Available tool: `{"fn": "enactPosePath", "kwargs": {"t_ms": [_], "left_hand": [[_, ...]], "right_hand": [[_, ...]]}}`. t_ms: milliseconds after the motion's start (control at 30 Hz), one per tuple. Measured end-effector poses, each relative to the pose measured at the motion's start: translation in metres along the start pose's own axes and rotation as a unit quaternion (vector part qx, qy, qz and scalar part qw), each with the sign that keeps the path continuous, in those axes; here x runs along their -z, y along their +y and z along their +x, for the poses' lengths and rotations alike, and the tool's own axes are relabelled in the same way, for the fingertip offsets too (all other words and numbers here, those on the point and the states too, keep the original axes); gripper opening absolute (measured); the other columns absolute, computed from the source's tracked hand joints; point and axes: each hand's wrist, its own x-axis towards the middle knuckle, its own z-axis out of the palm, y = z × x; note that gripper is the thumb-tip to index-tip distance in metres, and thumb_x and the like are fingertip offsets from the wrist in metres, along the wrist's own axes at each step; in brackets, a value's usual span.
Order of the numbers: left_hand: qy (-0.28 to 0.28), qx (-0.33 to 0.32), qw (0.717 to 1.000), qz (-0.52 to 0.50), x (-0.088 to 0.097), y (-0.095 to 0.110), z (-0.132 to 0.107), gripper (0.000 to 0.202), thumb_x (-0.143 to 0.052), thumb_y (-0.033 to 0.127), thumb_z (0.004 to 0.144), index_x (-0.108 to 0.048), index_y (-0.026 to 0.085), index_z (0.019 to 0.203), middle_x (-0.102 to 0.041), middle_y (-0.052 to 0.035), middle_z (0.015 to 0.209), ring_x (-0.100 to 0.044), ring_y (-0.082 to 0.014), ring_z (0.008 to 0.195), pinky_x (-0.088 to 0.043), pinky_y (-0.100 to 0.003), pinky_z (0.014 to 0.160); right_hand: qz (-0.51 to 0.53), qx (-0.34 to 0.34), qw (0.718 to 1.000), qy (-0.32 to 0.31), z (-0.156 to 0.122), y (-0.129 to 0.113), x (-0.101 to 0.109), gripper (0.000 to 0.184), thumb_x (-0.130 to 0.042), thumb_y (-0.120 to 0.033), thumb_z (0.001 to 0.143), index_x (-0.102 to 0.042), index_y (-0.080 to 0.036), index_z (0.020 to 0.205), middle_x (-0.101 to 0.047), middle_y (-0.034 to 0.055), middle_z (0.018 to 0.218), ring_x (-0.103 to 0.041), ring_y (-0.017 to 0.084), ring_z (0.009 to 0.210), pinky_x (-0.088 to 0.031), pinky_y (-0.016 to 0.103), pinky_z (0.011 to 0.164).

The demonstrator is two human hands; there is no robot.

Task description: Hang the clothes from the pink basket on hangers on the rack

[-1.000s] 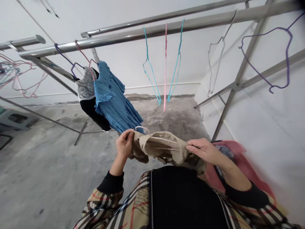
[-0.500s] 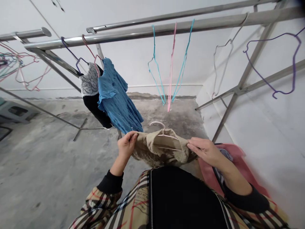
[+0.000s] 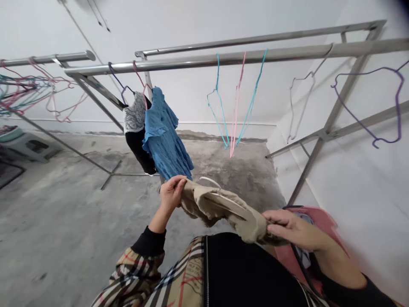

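A beige garment [image 3: 220, 209] on a pale pink wire hanger [image 3: 212, 182] is stretched between my two hands in front of my chest. My left hand [image 3: 171, 193] pinches its left end, fingers closed on the cloth. My right hand [image 3: 289, 229] grips the right end, lower down, so the garment slopes down to the right. Just beyond my left hand hang a blue dress [image 3: 164, 136] and a black and grey lace top [image 3: 136, 130] on the steel rail [image 3: 198, 59].
Empty wire hangers hang on the rail: two teal [image 3: 220, 106] with a pink one [image 3: 237, 106] between, a white one [image 3: 300, 98] and a purple one [image 3: 380, 102]. A pink basket [image 3: 322, 221] sits low right by the white wall. More hangers [image 3: 28, 87] crowd the left rail over a concrete floor.
The view has tilted and shifted. My right hand has dropped lower and to the right, pulling the beige garment out longer and slanted. My left hand stayed on its end.
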Motion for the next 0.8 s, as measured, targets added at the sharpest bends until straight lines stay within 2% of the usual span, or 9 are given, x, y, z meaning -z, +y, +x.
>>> {"fn": "enactPosePath", "kwargs": {"t_ms": [100,233,300,367,467,567,700,800], "left_hand": [[0.042,0.003,0.999,-0.009,0.0,-0.008,0.011,0.025,-0.06,0.04,0.085,-0.072,0.02,0.081,-0.074,-0.0038,0.076,-0.068,-0.0166,0.07,-0.054,-0.027,0.07],[0.172,0.087,0.981,-0.011,0.0,-0.029,0.02,0.027,-0.059,0.041,0.086,-0.069,0.018,0.093,-0.071,-0.0067,0.088,-0.066,-0.0177,0.082,-0.052,-0.03,0.077],[0.2,0.124,0.971,-0.032,0.001,-0.038,0.015,0.031,-0.061,0.04,0.084,-0.066,0.018,0.105,-0.069,-0.0074,0.095,-0.065,-0.0179,0.088,-0.051,-0.03,0.078],[0.175,0.145,0.972,-0.066,0.001,-0.042,0.001,0.037,-0.063,0.04,0.081,-0.062,0.02,0.113,-0.067,-0.0067,0.097,-0.064,-0.0175,0.09,-0.05,-0.03,0.079],[0.088,0.17,0.973,-0.126,-0.002,-0.038,-0.028,0.041,-0.064,0.04,0.082,-0.059,0.02,0.117,-0.065,-0.0043,0.091,-0.063,-0.0156,0.084,-0.05,-0.029,0.077],[0.028,0.192,0.969,-0.153,-0.007,-0.028,-0.052,0.043,-0.064,0.042,0.083,-0.058,0.018,0.118,-0.065,-0.0035,0.086,-0.062,-0.0145,0.077,-0.051,-0.028,0.074],[-0.007,0.199,0.967,-0.159,-0.01,-0.015,-0.066,0.044,-0.066,0.047,0.081,-0.062,0.017,0.113,-0.065,-0.0038,0.082,-0.062,-0.0162,0.076,-0.052,-0.03,0.074],[-0.025,0.196,0.968,-0.154,-0.008,-0.01,-0.071,0.045,-0.067,0.052,0.079,-0.065,0.017,0.107,-0.065,-0.0037,0.079,-0.063,-0.0175,0.076,-0.053,-0.031,0.078]], "right_hand": [[0.118,-0.008,0.992,0.035,-0.002,-0.009,-0.001,0.033,-0.058,-0.044,0.09,-0.071,-0.015,0.098,-0.069,0.0064,0.083,-0.063,0.014,0.073,-0.051,0.025,0.069],[0.24,-0.028,0.967,0.083,-0.001,-0.034,0.0,0.026,-0.066,-0.037,0.085,-0.071,-0.018,0.102,-0.072,0.0061,0.08,-0.068,0.016,0.071,-0.054,0.028,0.072],[0.27,-0.029,0.956,0.112,0.003,-0.05,-0.001,0.026,-0.067,-0.035,0.084,-0.07,-0.019,0.105,-0.073,0.0061,0.08,-0.069,0.017,0.07,-0.055,0.029,0.069],[0.274,-0.007,0.951,0.145,0.013,-0.067,-0.003,0.028,-0.067,-0.035,0.084,-0.069,-0.019,0.106,-0.073,0.0067,0.081,-0.07,0.018,0.071,-0.055,0.029,0.067],[0.232,0.073,0.95,0.194,0.045,-0.095,-0.011,0.028,-0.066,-0.036,0.084,-0.068,-0.017,0.105,-0.073,0.0073,0.084,-0.07,0.019,0.076,-0.056,0.03,0.072],[0.191,0.165,0.943,0.217,0.093,-0.127,-0.019,0.025,-0.064,-0.036,0.083,-0.066,-0.017,0.1,-0.071,0.0057,0.082,-0.069,0.019,0.08,-0.055,0.032,0.077],[0.18,0.267,0.923,0.213,0.163,-0.171,-0.019,0.019,-0.059,-0.028,0.08,-0.061,-0.017,0.095,-0.066,0.002,0.08,-0.064,0.016,0.08,-0.054,0.031,0.076],[0.191,0.292,0.908,0.233,0.217,-0.194,-0.012,0.014,-0.052,-0.016,0.077,-0.057,-0.017,0.09,-0.061,-0.0009,0.077,-0.059,0.012,0.072,-0.051,0.026,0.07]]}}
